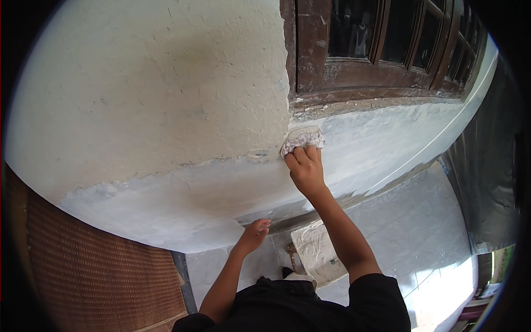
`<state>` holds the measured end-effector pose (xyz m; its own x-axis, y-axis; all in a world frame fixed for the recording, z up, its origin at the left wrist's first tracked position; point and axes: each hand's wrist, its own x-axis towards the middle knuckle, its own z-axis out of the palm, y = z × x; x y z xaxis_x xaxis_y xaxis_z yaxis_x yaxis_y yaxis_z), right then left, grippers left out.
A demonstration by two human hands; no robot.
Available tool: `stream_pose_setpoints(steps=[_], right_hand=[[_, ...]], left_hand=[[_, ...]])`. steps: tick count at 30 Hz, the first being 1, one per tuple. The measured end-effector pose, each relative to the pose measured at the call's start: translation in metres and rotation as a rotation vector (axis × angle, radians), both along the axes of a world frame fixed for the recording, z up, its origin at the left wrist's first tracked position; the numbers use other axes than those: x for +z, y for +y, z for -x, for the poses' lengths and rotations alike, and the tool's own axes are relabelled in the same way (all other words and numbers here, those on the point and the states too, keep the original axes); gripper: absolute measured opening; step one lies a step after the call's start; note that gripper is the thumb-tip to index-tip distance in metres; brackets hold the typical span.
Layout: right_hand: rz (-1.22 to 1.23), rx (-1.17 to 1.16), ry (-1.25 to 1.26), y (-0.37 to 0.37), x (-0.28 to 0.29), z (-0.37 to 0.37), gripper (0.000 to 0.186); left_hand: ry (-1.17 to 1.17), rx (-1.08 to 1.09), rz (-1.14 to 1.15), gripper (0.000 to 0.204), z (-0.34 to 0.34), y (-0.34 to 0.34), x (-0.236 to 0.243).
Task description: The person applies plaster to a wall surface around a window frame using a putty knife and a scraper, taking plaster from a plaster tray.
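My right hand (pixel 305 172) is closed on a flat, plaster-smeared piece (pixel 303 138), whitish with reddish mottling. It presses this piece against the wall (pixel 221 105), just under the lower left corner of a brown wooden window (pixel 387 80). Whether it is a scraper or a pad cannot be made out under the smears. Lower down, my left hand (pixel 255 235) hangs before the bottom of the wall with its fingers loosely apart and nothing in them. The wall is rough and cream above, smoother and whiter in a band below.
By my feet, a pale plaster-covered board or tray (pixel 316 252) lies on the grey tiled floor (pixel 398 238). A woven brown panel (pixel 99 260) stands at lower left. Dark sheeting (pixel 487 155) hangs at the right. A thin line (pixel 431 145) runs across the wall below the window.
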<state>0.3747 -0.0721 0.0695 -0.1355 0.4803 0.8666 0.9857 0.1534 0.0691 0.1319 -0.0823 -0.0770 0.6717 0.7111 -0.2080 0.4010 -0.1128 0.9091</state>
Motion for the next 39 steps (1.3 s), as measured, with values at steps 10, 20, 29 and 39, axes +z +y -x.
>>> stream_pose_setpoints(steps=[10,20,29,39], right_hand=[[0.068,0.068,0.018,-0.02,-0.004,-0.006,0.016],[0.073,0.249,0.522,-0.092,0.029,0.01,0.027],[0.205,0.433,0.761,-0.067,0.063,0.027,0.034],[0.105,0.433,0.617,-0.022,0.076,0.043,0.029]], left_hand=[[-0.011,-0.033,-0.027,0.034,-0.01,-0.007,-0.004],[-0.088,-0.009,-0.045,0.033,-0.005,-0.021,-0.012],[-0.137,0.006,-0.06,0.032,-0.004,-0.029,-0.008],[-0.136,0.02,-0.073,0.032,0.006,-0.027,-0.005]])
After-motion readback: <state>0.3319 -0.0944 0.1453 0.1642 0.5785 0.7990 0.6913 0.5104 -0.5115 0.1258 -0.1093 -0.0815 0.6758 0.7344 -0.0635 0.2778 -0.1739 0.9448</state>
